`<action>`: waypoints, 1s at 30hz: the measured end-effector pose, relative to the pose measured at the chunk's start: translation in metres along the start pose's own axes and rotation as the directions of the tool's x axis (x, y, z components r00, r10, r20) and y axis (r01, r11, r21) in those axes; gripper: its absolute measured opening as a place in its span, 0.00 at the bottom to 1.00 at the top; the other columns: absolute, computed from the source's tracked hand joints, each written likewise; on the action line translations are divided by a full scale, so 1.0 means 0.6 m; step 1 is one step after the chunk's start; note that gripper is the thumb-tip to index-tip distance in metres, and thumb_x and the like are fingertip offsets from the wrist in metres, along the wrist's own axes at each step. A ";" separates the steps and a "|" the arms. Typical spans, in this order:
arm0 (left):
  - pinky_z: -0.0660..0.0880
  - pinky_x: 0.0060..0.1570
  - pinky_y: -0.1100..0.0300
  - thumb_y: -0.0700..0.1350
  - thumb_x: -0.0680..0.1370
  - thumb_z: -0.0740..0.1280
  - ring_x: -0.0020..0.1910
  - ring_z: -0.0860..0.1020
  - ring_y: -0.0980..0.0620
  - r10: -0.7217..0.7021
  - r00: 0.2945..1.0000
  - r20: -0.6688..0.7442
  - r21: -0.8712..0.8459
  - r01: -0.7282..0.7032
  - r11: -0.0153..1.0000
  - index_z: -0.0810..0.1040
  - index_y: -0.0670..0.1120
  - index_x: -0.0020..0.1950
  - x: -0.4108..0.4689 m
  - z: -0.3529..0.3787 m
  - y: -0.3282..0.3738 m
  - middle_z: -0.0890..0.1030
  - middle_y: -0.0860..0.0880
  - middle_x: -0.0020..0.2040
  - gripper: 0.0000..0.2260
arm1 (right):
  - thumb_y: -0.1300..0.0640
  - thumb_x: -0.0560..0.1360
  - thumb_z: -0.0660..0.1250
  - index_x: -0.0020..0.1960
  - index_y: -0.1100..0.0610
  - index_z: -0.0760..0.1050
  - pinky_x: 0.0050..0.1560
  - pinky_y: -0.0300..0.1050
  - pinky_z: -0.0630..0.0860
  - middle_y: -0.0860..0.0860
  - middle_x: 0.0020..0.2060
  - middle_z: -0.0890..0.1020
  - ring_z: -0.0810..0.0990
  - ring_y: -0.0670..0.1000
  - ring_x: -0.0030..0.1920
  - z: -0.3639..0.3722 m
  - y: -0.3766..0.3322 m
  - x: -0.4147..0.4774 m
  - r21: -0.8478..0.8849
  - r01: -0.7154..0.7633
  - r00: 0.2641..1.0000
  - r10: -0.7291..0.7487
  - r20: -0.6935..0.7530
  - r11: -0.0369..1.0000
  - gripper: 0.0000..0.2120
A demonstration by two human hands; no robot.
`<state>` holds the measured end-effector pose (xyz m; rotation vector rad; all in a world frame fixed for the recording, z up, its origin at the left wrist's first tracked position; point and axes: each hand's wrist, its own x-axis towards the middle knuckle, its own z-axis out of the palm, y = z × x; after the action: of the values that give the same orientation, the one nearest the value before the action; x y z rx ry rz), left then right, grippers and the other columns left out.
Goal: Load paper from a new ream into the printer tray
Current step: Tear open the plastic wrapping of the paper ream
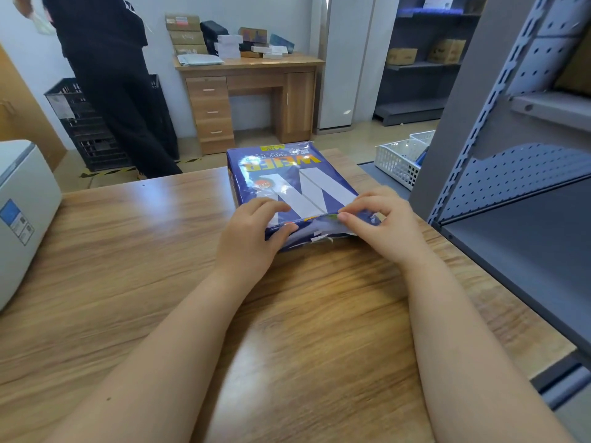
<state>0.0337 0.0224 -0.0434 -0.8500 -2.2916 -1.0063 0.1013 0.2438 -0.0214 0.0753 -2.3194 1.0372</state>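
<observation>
A ream of paper [287, 177] in a blue wrapper with a big white "W" lies flat on the wooden table [128, 266], its near end facing me. My left hand [252, 231] grips the near left corner, fingers on top and thumb against the end face. My right hand [380, 222] pinches the wrapper's fold at the near right end, where the wrapping is crumpled and slightly torn. A white printer [22, 212] stands at the table's left edge, only partly in view; its tray is not visible.
A grey metal shelving unit [511, 155] stands close on the right, its shelf overhanging the table edge. A white plastic basket [403, 161] sits behind the ream on the right. A person in black [105, 84] stands beyond the table, near a black crate and a wooden desk.
</observation>
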 end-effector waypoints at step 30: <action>0.72 0.41 0.56 0.30 0.73 0.65 0.41 0.75 0.53 0.120 0.990 -0.075 -0.080 -0.126 0.989 0.78 0.42 0.45 0.007 0.014 0.000 0.82 0.48 0.43 0.08 | 0.58 0.69 0.64 0.41 0.48 0.82 0.61 0.61 0.68 0.43 0.58 0.79 0.68 0.51 0.60 0.052 0.008 0.008 -0.181 0.144 0.988 -0.152 -0.028 0.973 0.09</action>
<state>0.0291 0.0304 -0.0462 -0.9621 -2.1237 -1.0667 0.0805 0.2263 -0.0380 0.1521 -2.3194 0.7467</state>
